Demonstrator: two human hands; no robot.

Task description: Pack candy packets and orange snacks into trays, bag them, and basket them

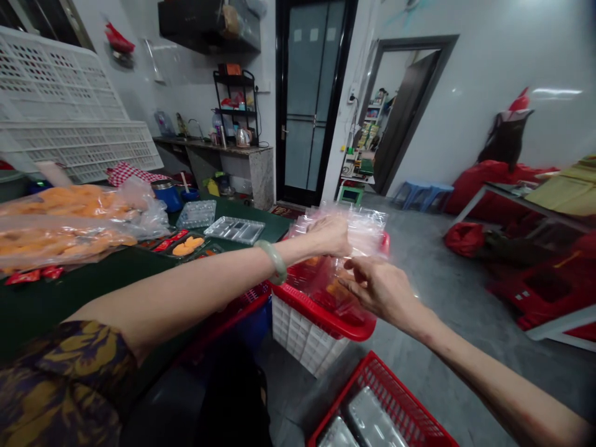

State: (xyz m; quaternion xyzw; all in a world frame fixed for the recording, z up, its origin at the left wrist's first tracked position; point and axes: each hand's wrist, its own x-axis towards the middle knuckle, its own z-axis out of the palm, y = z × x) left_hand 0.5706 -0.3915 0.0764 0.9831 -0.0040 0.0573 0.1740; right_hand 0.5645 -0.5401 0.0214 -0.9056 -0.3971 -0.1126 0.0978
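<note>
Both my arms reach out over a red-rimmed white basket [321, 323] that stands on the floor. My left hand [330, 236], a green bangle on its wrist, grips the top of a clear plastic bag [367, 226]. My right hand [372, 285] pinches the same bag lower down, fingers closed on the plastic. Orange food pieces [338, 288] show through the bag, inside the basket.
A dark green table [93, 273] at left carries bagged orange food [60, 217], clear plastic trays [235, 230] and a tray holding orange pieces [187, 245]. A red basket [386, 403] with clear lidded trays sits near my feet. White crates stack at far left; red stools and bags lie right.
</note>
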